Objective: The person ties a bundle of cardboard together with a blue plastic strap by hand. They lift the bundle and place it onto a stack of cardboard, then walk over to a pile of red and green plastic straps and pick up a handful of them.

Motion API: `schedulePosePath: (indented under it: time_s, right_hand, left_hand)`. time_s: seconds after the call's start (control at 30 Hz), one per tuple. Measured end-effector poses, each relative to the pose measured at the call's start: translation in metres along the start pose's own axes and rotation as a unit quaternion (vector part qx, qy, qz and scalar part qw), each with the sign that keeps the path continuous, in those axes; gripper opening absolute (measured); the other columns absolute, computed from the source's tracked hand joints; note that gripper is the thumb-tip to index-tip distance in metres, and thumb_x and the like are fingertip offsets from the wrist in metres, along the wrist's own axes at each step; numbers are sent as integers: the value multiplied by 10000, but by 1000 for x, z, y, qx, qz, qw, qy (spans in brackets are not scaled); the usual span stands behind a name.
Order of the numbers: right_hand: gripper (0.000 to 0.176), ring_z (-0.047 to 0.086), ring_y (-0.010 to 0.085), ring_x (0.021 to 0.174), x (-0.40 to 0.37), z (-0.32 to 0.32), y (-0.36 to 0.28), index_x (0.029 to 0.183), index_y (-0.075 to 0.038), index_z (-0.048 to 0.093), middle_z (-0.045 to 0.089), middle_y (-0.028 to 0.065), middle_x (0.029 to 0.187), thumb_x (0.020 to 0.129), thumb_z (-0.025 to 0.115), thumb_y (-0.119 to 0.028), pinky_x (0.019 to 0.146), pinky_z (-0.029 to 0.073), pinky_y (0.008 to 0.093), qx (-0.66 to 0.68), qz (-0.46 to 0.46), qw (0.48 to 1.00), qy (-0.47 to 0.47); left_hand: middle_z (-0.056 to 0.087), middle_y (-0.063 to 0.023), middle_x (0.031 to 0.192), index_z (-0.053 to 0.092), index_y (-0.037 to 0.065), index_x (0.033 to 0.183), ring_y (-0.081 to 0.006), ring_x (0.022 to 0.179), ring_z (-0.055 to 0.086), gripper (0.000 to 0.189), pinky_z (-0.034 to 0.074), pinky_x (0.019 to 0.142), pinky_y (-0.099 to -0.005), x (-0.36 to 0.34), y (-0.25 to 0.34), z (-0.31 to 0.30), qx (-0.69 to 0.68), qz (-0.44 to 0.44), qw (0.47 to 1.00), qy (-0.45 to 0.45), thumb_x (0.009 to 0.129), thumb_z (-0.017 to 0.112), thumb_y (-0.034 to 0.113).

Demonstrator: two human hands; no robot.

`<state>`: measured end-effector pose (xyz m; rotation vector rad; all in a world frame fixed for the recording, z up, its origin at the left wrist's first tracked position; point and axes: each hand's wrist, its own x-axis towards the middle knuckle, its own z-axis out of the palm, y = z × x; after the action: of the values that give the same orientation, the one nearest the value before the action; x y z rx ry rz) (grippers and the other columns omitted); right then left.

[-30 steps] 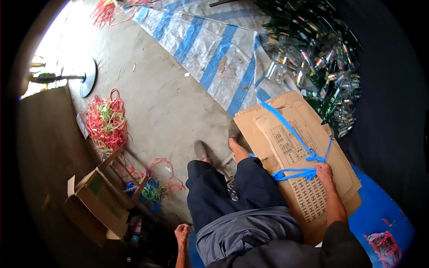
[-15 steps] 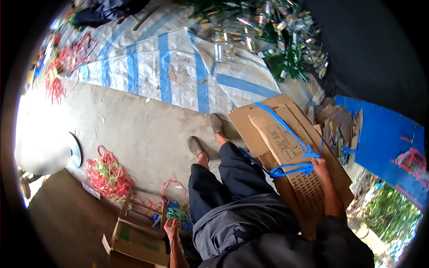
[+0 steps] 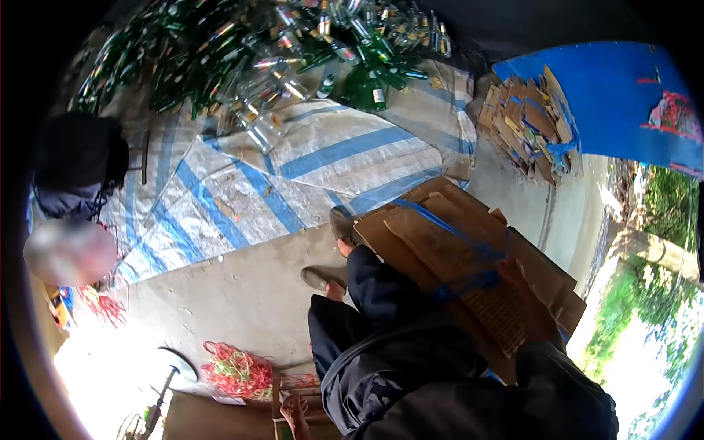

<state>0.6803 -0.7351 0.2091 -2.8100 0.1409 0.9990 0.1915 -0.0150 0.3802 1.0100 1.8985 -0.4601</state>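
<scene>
My right hand is shut on the blue strap tied around a bundle of flattened cardboard. The bundle hangs at my right side, against my right leg. My left hand hangs low at the bottom edge with nothing in it, just above a wooden frame. My two shoes stand on the concrete floor at the edge of a white tarp with blue stripes.
A heap of green and clear glass bottles lies on the tarp's far side. Another tied cardboard stack sits by a blue sheet. A person in dark clothes is at the left. Red bands lie near my feet.
The view has swung to the right: bottles and tarp slid left, while the second cardboard stack and the greenery outside came into view. My right hand still holds the bundle by its strap.
</scene>
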Motion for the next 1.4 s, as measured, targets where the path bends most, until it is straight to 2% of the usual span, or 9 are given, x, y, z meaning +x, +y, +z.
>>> schedulePosePath:
  time_s: [0.3, 0.4, 0.5, 0.6, 0.87, 1.13, 1.23, 1.33, 1.4]
  right_hand:
    - [389, 646, 368, 610, -37, -7, 24, 685, -81, 690, 644, 188, 671, 938, 650, -374, 547, 472, 537, -68, 142, 982, -104]
    - [353, 702, 419, 702, -67, -8, 19, 741, -74, 727, 683, 204, 717, 920, 629, -362, 618, 548, 587, -24, 162, 986, -30]
    - [309, 722, 374, 692, -75, 1, 28, 793, -88, 763, 719, 161, 730, 909, 647, -350, 612, 581, 543, -260, 34, 957, -125]
    - [267, 728, 309, 646, -103, -20, 1, 790, -102, 761, 727, 110, 704, 922, 635, -296, 581, 592, 482, -213, 65, 974, -50]
    - [293, 737, 333, 755, -118, -35, -34, 913, -93, 762, 725, 158, 800, 990, 573, -303, 689, 596, 468, -70, 200, 968, -137]
    - [337, 731, 396, 883, -98, -32, -16, 957, -96, 789, 747, 191, 926, 1002, 576, -353, 787, 577, 508, 19, 283, 949, -137]
    - [326, 728, 401, 869, -91, -27, 6, 921, -79, 792, 747, 189, 915, 988, 585, -322, 770, 579, 511, 12, 267, 956, -125]
    - [297, 729, 390, 823, -84, -34, 23, 872, -52, 780, 740, 191, 873, 964, 596, -266, 722, 580, 507, 2, 246, 963, -108]
    - [279, 724, 392, 786, -65, -66, 28, 841, -50, 771, 735, 190, 846, 948, 600, -243, 693, 576, 510, -3, 221, 972, -84]
  left_hand:
    - [689, -78, 769, 701, 20, 981, -162, 631, 652, 136, 521, 528, -284, 16, 74, 38, 64, 50, 994, -68, 907, 697, 135]
    - [688, -79, 773, 701, 23, 992, -162, 628, 646, 142, 517, 529, -286, 38, 115, 48, 99, 88, 986, -100, 906, 692, 135]
    - [688, -80, 777, 701, 25, 1003, -162, 626, 641, 149, 514, 531, -289, 63, 161, 51, 133, 138, 973, -128, 905, 687, 136]
    - [688, -80, 781, 702, 27, 1015, -161, 623, 636, 157, 511, 532, -291, 95, 216, 42, 189, 181, 954, -148, 904, 682, 137]
    - [736, -110, 849, 703, 27, 1075, -217, 705, 733, 233, 608, 594, -356, 108, 349, 45, 305, 151, 938, -64, 873, 726, 139]
    - [749, -128, 854, 682, 32, 1068, -248, 704, 741, 208, 604, 579, -387, 85, 433, 148, 353, 169, 916, -84, 930, 759, 167]
    - [763, -155, 951, 723, -44, 1103, -305, 759, 735, 201, 603, 617, -325, 9, 450, 217, 304, 215, 916, -150, 1002, 596, 75]
    - [765, -140, 948, 703, -43, 1158, -392, 844, 741, 373, 627, 752, -435, 21, 465, 275, 301, 179, 917, -190, 904, 803, 211]
    - [747, -146, 861, 690, 18, 1090, -248, 736, 745, 191, 609, 608, -369, 44, 476, 342, 393, 235, 870, -181, 959, 712, 154]
